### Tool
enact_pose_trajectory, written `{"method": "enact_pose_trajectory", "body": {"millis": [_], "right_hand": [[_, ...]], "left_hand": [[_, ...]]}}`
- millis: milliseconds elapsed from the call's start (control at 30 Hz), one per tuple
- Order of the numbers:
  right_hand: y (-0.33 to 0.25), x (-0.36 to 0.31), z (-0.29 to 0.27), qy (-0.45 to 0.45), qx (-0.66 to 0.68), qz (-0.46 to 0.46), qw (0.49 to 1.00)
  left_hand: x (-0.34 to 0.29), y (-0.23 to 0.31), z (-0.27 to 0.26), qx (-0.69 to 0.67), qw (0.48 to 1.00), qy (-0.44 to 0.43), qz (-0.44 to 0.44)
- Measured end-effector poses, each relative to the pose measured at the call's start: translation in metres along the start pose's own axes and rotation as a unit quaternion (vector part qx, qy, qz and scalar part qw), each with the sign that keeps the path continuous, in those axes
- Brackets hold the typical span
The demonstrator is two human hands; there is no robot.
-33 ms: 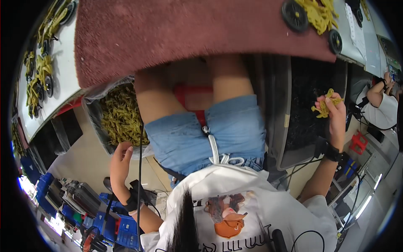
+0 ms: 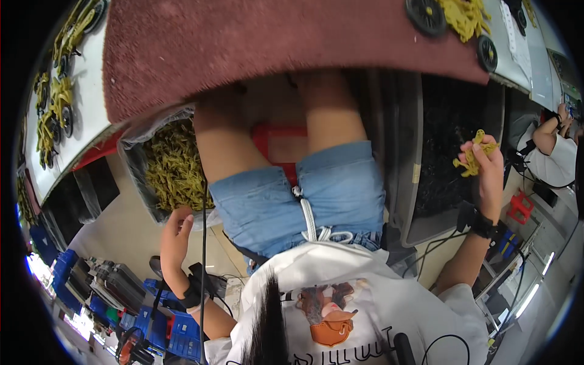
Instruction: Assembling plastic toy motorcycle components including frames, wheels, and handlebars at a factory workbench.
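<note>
My right hand (image 2: 488, 173) is closed around yellow-green plastic pieces (image 2: 471, 162), whose thin, branching shapes stick out past the fingertips. It is over the right side of a large grey bin (image 2: 415, 204) with dark contents. Low on the left, my left hand (image 2: 176, 237) has loosely bent fingers, the thumb a little apart, and nothing visible in it. Its fingertips are beside the near edge of a plastic-lined bin (image 2: 135, 173) filled with similar yellow-green pieces (image 2: 176, 164). Both wrists wear black bands.
A reddish-brown mat (image 2: 261, 42) covers the table ahead. Black wheels (image 2: 426, 16) and yellow-green parts lie at its right end; wheeled assemblies (image 2: 62, 100) line the white surface at left. A dark cable (image 2: 204, 274) hangs beside my left hand. Another person (image 2: 550, 149) sits far right.
The view has shifted slightly, and the mat's front edge appears a little higher. My right hand and the plastic pieces appear slightly lower. My left hand has barely moved.
</note>
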State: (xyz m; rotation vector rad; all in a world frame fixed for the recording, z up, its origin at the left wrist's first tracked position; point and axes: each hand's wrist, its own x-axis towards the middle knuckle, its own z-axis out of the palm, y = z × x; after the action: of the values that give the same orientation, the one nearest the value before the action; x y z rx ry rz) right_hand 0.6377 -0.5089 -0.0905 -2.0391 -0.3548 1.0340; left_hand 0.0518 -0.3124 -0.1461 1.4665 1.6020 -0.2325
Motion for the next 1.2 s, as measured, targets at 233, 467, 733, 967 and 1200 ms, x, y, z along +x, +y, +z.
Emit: {"method": "enact_pose_trajectory", "body": {"millis": [233, 467, 733, 967, 1200], "right_hand": [[0.000, -0.031, -0.013, 0.027, -0.092, -0.060, 0.994], [0.016, 0.021, -0.027, 0.078, -0.287, -0.193, 0.935], [0.047, 0.089, 0.040, 0.065, -0.497, -0.169, 0.849], [0.008, 0.064, 0.039, 0.075, -0.415, -0.211, 0.882], [-0.056, -0.043, 0.073, -0.019, -0.029, -0.208, 0.977]], "left_hand": [[-0.028, -0.034, 0.038, -0.001, 0.998, -0.057, -0.028], [-0.039, -0.018, 0.036, 0.007, 1.000, 0.000, -0.009], [-0.035, -0.032, 0.053, 0.037, 0.999, -0.012, 0.001], [-0.054, -0.070, 0.041, -0.030, 0.999, 0.010, -0.034], [-0.026, -0.127, 0.076, -0.113, 0.993, -0.027, 0.023]]}}
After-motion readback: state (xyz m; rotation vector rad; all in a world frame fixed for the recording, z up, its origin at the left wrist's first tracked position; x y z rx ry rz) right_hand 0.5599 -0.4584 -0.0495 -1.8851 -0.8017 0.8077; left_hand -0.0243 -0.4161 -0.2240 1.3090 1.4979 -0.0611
